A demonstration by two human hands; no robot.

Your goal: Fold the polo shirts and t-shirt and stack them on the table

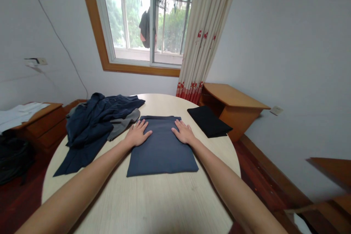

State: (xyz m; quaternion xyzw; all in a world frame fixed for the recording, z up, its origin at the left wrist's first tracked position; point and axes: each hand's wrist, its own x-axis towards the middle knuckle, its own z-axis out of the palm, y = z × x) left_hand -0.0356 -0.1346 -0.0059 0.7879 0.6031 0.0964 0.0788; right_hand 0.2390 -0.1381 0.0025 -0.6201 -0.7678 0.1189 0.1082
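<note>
A dark blue-grey folded garment (pixel 164 153) lies flat in the middle of the round table, its exact kind hidden by the folds. My left hand (pixel 137 134) rests flat on its left edge toward the far end, fingers spread. On the opposite edge, my right hand (pixel 183 132) lies palm down, fingers also apart. Neither hand grips the cloth. A little black cloth shows under the far edge of the folded piece.
The pale round table (pixel 153 208) carries a heap of crumpled navy clothes (pixel 93 124) with a grey cloth (pixel 123 126) at left. A folded black garment (pixel 210 121) lies at right. Beyond stand a wooden desk (pixel 233 97), a curtain (pixel 203 40) and a wooden cabinet (pixel 44 126).
</note>
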